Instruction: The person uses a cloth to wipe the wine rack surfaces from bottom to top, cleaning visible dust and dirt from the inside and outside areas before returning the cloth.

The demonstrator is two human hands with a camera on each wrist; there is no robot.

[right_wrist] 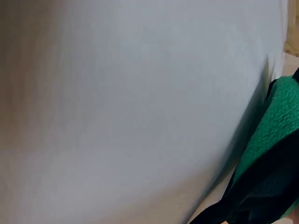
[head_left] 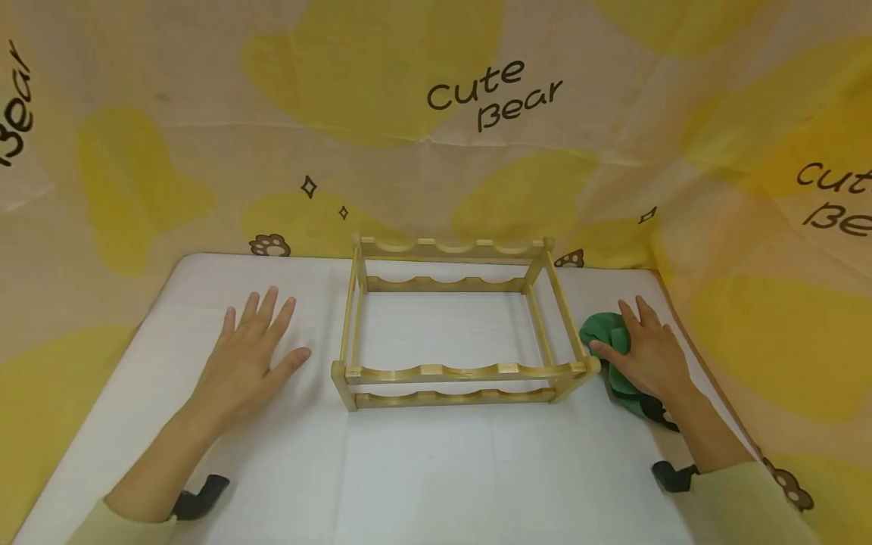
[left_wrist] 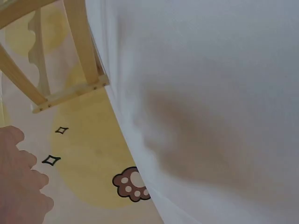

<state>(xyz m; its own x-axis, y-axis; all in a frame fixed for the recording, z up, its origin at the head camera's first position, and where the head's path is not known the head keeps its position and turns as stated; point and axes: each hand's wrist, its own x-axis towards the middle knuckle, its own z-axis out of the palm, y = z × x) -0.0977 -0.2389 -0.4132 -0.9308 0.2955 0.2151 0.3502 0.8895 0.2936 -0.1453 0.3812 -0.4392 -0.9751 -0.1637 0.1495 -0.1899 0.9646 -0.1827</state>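
A light wooden rack (head_left: 470, 372) with scalloped rails stands on the white table in the head view. To its left, my left hand (head_left: 248, 356) is spread flat with straight fingers and holds nothing. In the left wrist view its fingertips (left_wrist: 28, 172) show at the lower left, and the rack (left_wrist: 81, 42) at the upper left. My right hand (head_left: 650, 359) lies over a crumpled green cloth (head_left: 602, 327) with black parts, right of the rack. Its fingers are extended and its thumb touches the cloth. The right wrist view shows the fuzzy green cloth (right_wrist: 275, 121) at the right edge.
A white sheet covers the table (head_left: 422, 469). Behind and on both sides hangs a yellow patterned curtain (head_left: 381, 113) with printed words, meeting the table's back edge. Dark straps (head_left: 200, 499) sit at both wrists.
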